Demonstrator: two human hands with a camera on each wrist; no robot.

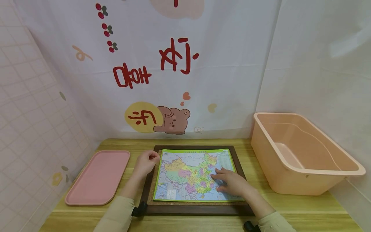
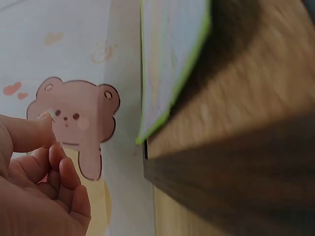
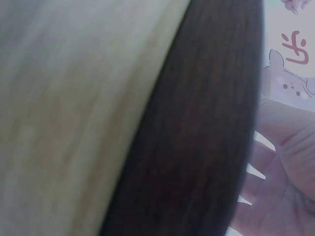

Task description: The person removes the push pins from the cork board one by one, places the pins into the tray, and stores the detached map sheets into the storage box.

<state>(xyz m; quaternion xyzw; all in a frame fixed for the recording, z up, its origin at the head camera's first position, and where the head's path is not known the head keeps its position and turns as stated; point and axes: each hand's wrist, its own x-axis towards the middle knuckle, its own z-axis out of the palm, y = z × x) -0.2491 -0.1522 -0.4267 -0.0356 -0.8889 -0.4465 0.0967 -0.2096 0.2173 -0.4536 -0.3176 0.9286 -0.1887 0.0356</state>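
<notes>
If your right hand [image 1: 233, 183], fingers apart, slips, the map [image 1: 185, 175] may slide; your left hand [image 1: 146, 162] curls, maybe empty, can't tell.

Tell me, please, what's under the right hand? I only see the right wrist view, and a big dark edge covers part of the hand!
Observer: In the head view, the right hand is over the right side of a colourful map.
Operator: Ooh, a map! And where's the other hand?
Observer: The left hand is by the map's far left corner, with its fingers curled.
Operator: Is there something further over, on the left?
Observer: Yes, a pink tray lies on the wooden table, to the left of that hand.
</notes>
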